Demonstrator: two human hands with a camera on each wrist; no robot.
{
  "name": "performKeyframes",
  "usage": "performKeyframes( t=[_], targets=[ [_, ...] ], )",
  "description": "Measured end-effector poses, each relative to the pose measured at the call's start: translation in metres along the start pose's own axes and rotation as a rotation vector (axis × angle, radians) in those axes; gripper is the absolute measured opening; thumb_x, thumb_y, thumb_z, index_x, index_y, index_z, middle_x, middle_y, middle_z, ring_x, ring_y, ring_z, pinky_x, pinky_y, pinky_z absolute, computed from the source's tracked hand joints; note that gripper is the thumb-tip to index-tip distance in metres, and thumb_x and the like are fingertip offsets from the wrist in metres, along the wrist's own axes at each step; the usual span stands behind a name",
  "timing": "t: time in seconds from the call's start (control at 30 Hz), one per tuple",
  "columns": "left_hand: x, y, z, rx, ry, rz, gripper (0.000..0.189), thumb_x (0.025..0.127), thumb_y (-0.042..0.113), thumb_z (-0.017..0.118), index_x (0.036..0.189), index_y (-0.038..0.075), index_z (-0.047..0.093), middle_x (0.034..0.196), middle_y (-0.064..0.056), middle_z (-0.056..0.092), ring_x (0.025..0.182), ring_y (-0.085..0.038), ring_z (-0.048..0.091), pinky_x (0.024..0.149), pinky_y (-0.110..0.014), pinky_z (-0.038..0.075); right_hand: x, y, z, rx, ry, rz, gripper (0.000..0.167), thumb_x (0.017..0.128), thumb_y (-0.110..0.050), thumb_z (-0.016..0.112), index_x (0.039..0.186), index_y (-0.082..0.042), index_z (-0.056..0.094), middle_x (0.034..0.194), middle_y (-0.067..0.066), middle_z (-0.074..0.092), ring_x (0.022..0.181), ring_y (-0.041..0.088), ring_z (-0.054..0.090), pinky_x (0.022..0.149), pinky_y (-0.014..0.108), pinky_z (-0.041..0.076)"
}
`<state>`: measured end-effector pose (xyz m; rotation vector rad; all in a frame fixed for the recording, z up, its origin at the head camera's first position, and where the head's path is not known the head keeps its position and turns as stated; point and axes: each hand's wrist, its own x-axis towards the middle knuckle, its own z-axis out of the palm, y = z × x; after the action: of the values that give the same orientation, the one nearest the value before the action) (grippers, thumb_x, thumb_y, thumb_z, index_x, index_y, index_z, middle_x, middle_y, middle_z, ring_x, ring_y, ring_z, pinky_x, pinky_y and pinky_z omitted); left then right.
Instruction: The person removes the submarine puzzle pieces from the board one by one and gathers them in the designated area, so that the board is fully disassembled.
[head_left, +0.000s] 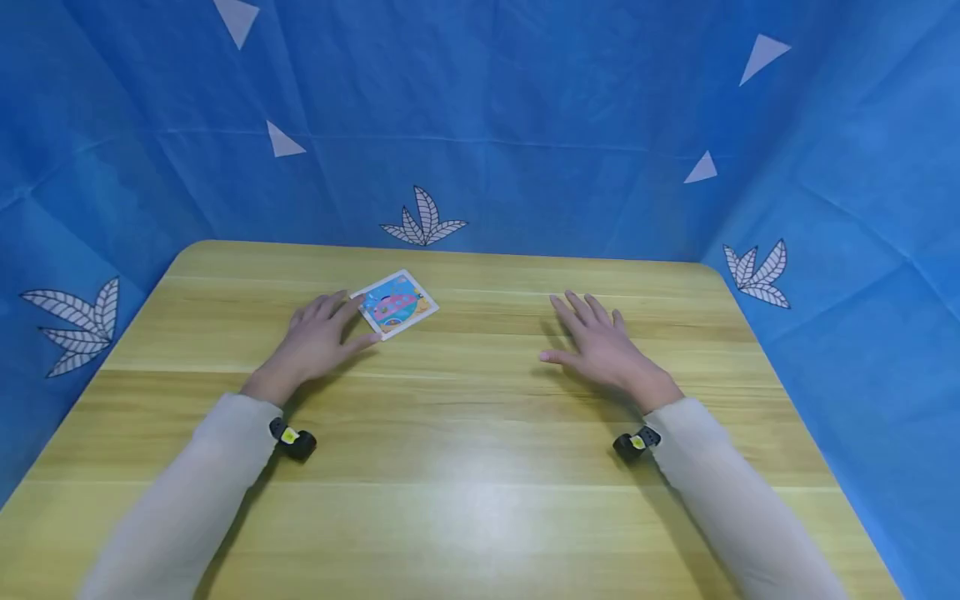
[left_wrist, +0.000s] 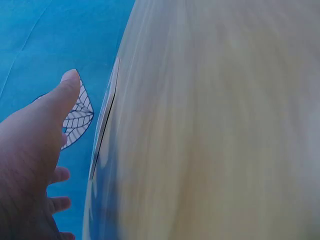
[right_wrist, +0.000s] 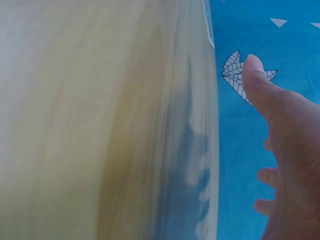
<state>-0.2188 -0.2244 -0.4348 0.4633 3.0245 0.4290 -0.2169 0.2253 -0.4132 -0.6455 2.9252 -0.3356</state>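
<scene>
A thin square picture card (head_left: pixel 397 305) with a white border and a blue, pink and yellow cartoon print lies flat towards the back of the table, left of centre. My left hand (head_left: pixel 318 337) is at its left side, thumb and index finger spread around the near-left edge. The left wrist view shows the card (left_wrist: pixel 106 120) edge-on, with the left thumb (left_wrist: pixel 67 95) apart from it. Over bare wood to the right, my right hand (head_left: pixel 600 346) hovers with fingers straight and spread, holding nothing; its shadow falls on the table in the right wrist view.
The light wooden table (head_left: pixel 480 467) has rounded back corners. Blue cloth (head_left: pixel 480 100) with white triangles and leaf prints hangs behind it and along both sides. Each wrist wears a small black camera on a strap, below a pale sleeve.
</scene>
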Motion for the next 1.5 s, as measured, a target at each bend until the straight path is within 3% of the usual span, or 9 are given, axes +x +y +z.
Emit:
performKeyframes(
  t=[0.27,0.6,0.87,1.0,1.23,1.5],
  targets=[
    [0.017,0.01,0.011,-0.03,-0.014,-0.059,0.097,0.088,0.074,0.045,0.157,0.01,0.022,0.154,-0.026,0.024,0.141,-0.045,0.019,0.111,-0.066,0.013,0.027,-0.018,0.004,0.03,-0.001,-0.051,0.099,0.085,-0.078,0.043,0.159,-0.024,0.007,0.163,0.009,0.008,0.147,0.039,0.004,0.109,0.07,0.005],
    [0.027,0.014,0.013,-0.01,-0.054,-0.083,0.1,0.088,0.073,0.047,0.155,0.004,0.021,0.156,-0.026,0.021,0.143,-0.044,0.017,0.113,-0.062,0.013,0.052,-0.038,0.009,0.058,-0.029,-0.082,0.093,0.09,-0.07,0.048,0.159,-0.023,0.008,0.163,0.009,0.009,0.148,0.036,0.004,0.112,0.066,0.005],
    [0.028,0.013,0.012,0.034,-0.106,-0.041,0.097,0.092,0.07,0.043,0.154,-0.001,0.021,0.157,-0.026,0.018,0.144,-0.042,0.016,0.116,-0.057,0.012,0.068,-0.048,0.014,0.036,-0.051,-0.146,0.096,0.088,-0.077,0.04,0.159,-0.021,0.008,0.163,0.009,0.01,0.147,0.036,0.006,0.113,0.065,0.008],
    [0.026,0.014,0.013,0.021,-0.115,-0.01,0.097,0.092,0.069,0.045,0.154,-0.001,0.021,0.157,-0.026,0.018,0.144,-0.042,0.016,0.117,-0.055,0.014,0.076,-0.054,0.016,0.046,-0.046,-0.181,0.094,0.089,-0.073,0.044,0.159,-0.017,0.013,0.162,0.01,0.014,0.147,0.035,0.01,0.115,0.061,0.01],
    [0.02,0.015,0.013,0.026,-0.127,0.063,0.095,0.092,0.066,0.049,0.153,-0.002,0.023,0.158,-0.024,0.017,0.143,-0.043,0.018,0.116,-0.054,0.017,0.09,-0.067,0.024,0.063,-0.061,-0.244,0.093,0.09,-0.071,0.045,0.157,-0.012,0.021,0.161,0.009,0.019,0.147,0.028,0.015,0.119,0.044,0.013],
    [0.018,0.018,0.014,0.005,-0.143,0.122,0.093,0.092,0.065,0.05,0.154,0.001,0.023,0.159,-0.023,0.016,0.144,-0.042,0.018,0.116,-0.054,0.019,0.097,-0.081,0.031,0.075,-0.082,-0.267,0.091,0.088,-0.069,0.051,0.156,-0.013,0.027,0.16,0.008,0.023,0.146,0.026,0.019,0.119,0.04,0.015]
  ],
)
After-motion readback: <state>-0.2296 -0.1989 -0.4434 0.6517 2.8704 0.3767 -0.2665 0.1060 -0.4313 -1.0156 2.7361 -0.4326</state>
